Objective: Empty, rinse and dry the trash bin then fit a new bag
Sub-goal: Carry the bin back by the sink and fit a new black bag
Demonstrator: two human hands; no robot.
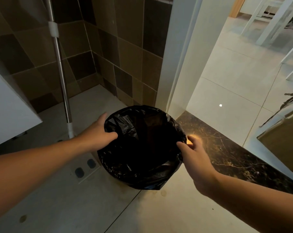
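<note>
Gripping the crinkled black plastic bag (125,125) over the round bin's rim with my left hand (98,132) and right hand (192,153), I judge fitting nearly complete.

The trash bin (140,175) stands on the floor (58,207) with the bag (125,125) in it, folded over its rim. The left hand (98,132) sits at its nine o'clock, the right hand (195,155) at three. A mop pole (61,73) leans at ten o'clock; the threshold (226,148) runs at two.
</note>
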